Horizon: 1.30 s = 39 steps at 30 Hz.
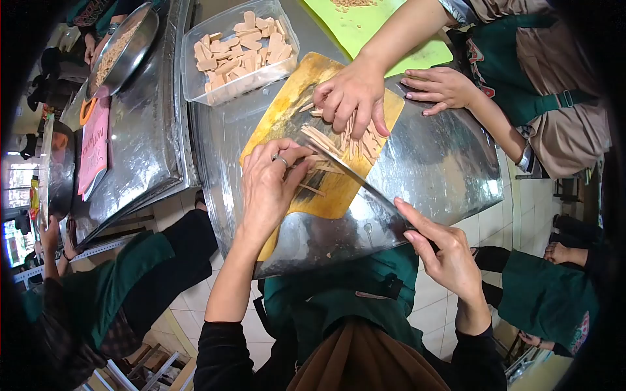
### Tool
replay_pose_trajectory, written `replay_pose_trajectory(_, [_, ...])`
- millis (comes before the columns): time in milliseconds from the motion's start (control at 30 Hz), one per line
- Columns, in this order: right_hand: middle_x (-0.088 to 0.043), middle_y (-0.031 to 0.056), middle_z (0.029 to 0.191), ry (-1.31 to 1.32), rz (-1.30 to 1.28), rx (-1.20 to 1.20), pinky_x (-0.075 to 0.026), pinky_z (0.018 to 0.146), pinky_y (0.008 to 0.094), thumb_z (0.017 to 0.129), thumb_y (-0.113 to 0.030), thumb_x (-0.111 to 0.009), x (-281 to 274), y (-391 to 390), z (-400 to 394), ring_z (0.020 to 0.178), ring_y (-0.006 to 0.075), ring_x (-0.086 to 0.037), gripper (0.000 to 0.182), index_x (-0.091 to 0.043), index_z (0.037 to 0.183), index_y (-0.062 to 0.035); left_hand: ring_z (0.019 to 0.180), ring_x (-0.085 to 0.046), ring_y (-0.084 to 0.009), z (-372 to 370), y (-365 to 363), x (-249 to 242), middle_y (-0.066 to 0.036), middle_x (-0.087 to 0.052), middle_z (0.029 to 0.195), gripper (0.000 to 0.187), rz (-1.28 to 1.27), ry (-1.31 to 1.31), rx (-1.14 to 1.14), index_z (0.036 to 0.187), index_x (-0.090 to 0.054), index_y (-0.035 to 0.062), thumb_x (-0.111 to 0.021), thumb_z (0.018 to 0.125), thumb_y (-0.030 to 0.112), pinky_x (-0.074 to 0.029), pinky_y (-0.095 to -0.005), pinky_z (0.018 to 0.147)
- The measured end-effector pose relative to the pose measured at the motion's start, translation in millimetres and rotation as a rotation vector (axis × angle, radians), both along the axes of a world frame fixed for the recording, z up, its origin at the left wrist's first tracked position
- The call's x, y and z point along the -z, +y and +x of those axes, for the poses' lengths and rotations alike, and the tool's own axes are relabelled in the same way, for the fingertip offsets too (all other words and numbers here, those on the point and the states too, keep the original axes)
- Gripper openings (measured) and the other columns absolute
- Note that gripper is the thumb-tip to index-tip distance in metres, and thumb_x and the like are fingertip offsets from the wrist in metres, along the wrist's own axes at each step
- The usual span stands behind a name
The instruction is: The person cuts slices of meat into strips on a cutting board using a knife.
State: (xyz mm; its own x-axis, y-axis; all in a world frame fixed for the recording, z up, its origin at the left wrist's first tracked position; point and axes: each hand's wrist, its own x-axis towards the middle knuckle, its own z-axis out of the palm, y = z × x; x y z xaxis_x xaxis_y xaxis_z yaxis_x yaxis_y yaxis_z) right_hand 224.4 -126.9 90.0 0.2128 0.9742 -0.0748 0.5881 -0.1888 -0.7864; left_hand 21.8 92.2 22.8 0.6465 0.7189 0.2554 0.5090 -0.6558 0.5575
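My right hand (447,254) grips a knife (366,185), its blade slanting up and left across the yellow cutting board (287,98). Beside the blade tip, my left hand (268,179), with a ring on one finger, has its fingers curled against thin beige strips (318,138) of food. Part of the strips lies hidden under the fingers. A co-worker's hand (352,98) reaches in from the upper right and presses on another heap of strips (365,143). That person's other hand (437,90) rests flat on the metal table.
A clear plastic tub (195,91) of beige flat pieces stands at the back left. A green mat (417,55) with chopped bits lies behind. On the left table are a metal bowl (149,42) and a pink booklet (95,146). Other people stand at both sides.
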Motion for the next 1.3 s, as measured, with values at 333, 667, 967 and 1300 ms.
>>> replay_pose_trajectory(333, [-0.075, 0.0171, 0.116, 0.01, -0.295, -0.103, -0.059, 0.083, 0.0374, 0.096, -0.007, -0.068, -17, -24, 2, 0.091, 0.0364, -0.075, 0.049, -0.063, 0.144, -0.0166, 0.079, -0.062, -0.0165, -15, 17, -13, -0.008, -0.068, 0.086, 0.012, -0.35, -0.183, -0.172, 0.101, -0.071, 0.0008, -0.074, 0.095, 0.011, -0.051, -0.0312, 0.074])
replay_pose_trajectory(667, [-0.069, 0.0197, 0.075, -0.168, -0.058, -0.145, -0.055, 0.064, 0.0477, 0.1, -0.013, -0.063, 17, 21, -8, 0.068, 0.0401, -0.069, 0.055, -0.052, 0.152, -0.0257, 0.084, -0.057, -0.005, -74, -1, -38, 0.001, -0.065, 0.092, 0.013, -0.495, -0.426, -0.302, 0.107, -0.067, 0.001, -0.073, 0.099, 0.009, -0.047, -0.0211, 0.078])
replay_pose_trajectory(967, [-0.073, 0.0228, 0.087, -0.126, -0.014, 0.01, -0.055, 0.068, 0.0488, 0.1, -0.014, -0.063, 18, 30, 10, 0.074, 0.0418, -0.071, 0.052, -0.056, 0.15, -0.0243, 0.081, -0.063, -0.013, -47, -22, -30, -0.005, -0.07, 0.087, 0.013, -0.415, -0.116, -0.069, 0.105, -0.074, 0.0028, -0.076, 0.093, 0.009, -0.051, -0.0268, 0.077])
replay_pose_trajectory(1300, [-0.068, 0.0198, 0.13, 0.102, -0.184, -0.013, -0.057, 0.079, 0.0357, 0.1, -0.008, -0.062, 5, 8, -7, 0.084, 0.0362, -0.076, 0.047, -0.059, 0.147, -0.0134, 0.096, -0.068, -0.0255, -33, -35, -13, -0.013, -0.072, 0.103, 0.015, -0.23, -0.133, -0.155, 0.106, -0.075, 0.0011, -0.075, 0.091, 0.004, -0.053, -0.0347, 0.085])
